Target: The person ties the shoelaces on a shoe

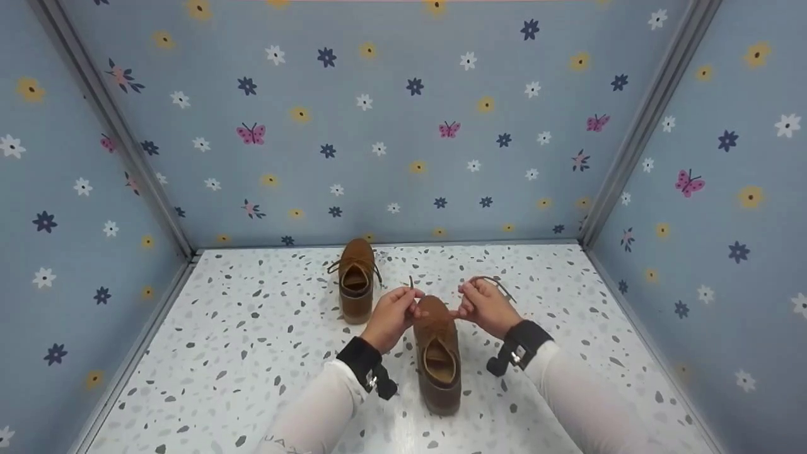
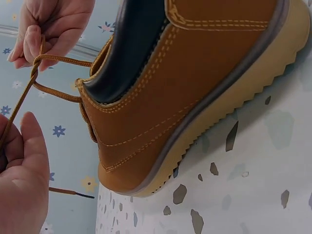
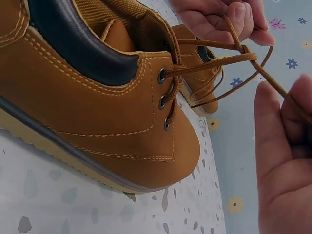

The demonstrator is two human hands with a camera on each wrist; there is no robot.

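A brown ankle shoe [image 1: 439, 394] stands on its sole, toe pointing away, between my two hands. My left hand [image 1: 392, 315] pinches one end of its brown shoelace, and my right hand [image 1: 490, 307] pinches the other. Ahead of the shoe's eyelets the shoelace [image 2: 34, 73] crosses and twists round itself, pulled out between the hands. Seen from the right wrist, the crossing lies close to the left hand [image 3: 219, 19], while the right hand [image 3: 282, 180] holds a taut strand. A loose lace tip [image 2: 73, 192] hangs beyond the left hand.
A matching second shoe [image 1: 357, 306] stands farther back to the left, its laces spread at both sides. The speckled white tabletop [image 1: 252, 353] is enclosed by blue flowered panels [image 1: 391, 126] at the back and both sides, with grey metal posts [image 1: 649, 126] at the corners.
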